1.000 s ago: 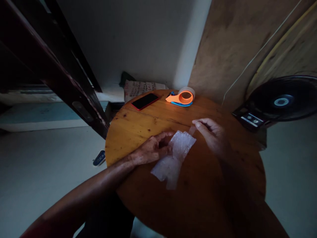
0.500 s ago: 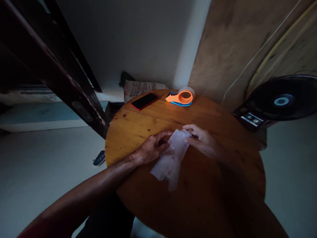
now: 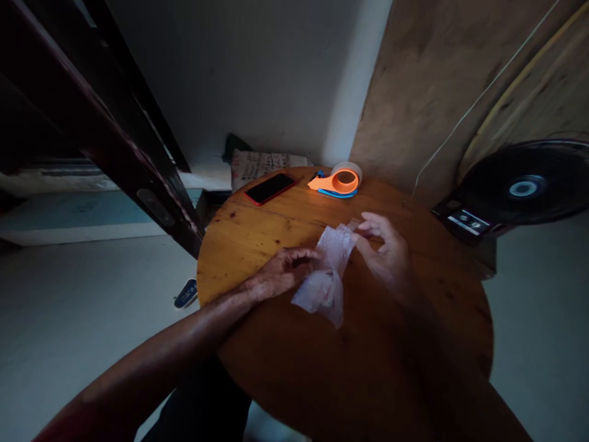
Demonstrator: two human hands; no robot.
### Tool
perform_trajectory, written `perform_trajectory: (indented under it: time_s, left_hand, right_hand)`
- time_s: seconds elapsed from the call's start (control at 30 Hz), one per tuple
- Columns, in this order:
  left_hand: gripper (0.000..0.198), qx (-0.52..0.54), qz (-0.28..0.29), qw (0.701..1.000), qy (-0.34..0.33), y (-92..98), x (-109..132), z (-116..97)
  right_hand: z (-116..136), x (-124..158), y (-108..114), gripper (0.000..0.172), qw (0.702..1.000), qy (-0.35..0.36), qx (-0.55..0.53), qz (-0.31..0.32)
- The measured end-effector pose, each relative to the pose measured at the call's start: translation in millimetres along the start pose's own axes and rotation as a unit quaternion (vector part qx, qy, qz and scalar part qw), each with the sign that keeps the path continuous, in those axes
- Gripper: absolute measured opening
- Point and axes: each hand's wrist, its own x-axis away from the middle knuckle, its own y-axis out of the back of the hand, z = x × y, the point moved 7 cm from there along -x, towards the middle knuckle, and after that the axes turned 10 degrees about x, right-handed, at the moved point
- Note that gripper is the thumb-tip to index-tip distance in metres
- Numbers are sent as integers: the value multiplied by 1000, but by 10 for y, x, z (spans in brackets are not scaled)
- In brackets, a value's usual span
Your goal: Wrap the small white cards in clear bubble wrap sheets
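At the centre of the frame, the left hand was laid against the left edge of the clear plastic wrap, its thumb and forefinger bowed apart, seemingly so that the bundle was steadied; whether any film was pinched could not be told. At the wrap's upper right corner, beside a clear strip, the right hand was held with its fingers curled, perhaps for access to that edge; whether they were closed on anything could not be made out. The wrap was supported by the round wooden table. Towards the top of the frame, an orange tape dispenser and a phone were set near the far rim, apparently so that working room was left.
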Motion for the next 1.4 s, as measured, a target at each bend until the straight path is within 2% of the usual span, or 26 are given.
perform_trajectory:
  time_s: [0.07,0.1,0.17,0.3,0.43,0.57,0.67,0.77,0.9,1.03,1.17,1.3,1.4]
  left_hand:
    - [32,20,-3,1000,10,2,4,24]
    - [36,29,-3,999,13,-1,6,30]
    - [44,40,3,999,18,-21,13,26]
    - [49,55,31,998,10,-109,37,-62]
    - [47,82,45,996,-9,-156,50,-124]
    - [54,70,1,998,6,-46,25,-24]
    - [51,39,-40,998,-11,61,1,1]
    - [48,-25,-74,996,-39,116,-7,-53]
    - [36,-122,-84,984,-97,93,-12,-166]
    - [22,-75,-113,988,-75,157,-37,-108]
    - [21,-49,-191,979,-41,331,-26,-71]
    - [23,-85,-251,962,-59,455,-3,-133]
    - [24,-111,-261,956,-81,489,-19,-156]
  right_hand:
    - [128,22,165,30,999,9,19,-50]
    - [195,36,210,22,998,16,24,-50]
    - [317,72,192,11,999,38,29,1]
    - [425,174,-61,16,989,75,61,111]
    - [360,213,-267,27,974,66,145,159]
    - [235,150,-117,49,971,30,184,150]
    - [143,103,32,53,963,4,206,176]
    - [137,102,38,50,951,21,210,226]
    - [160,147,-93,39,930,62,217,289]
    - [54,138,-121,36,909,38,284,303]
    - [-5,121,-131,34,889,32,328,318]
    - [-18,121,-169,33,866,31,372,333]
    - [-38,110,-167,33,855,15,399,331]
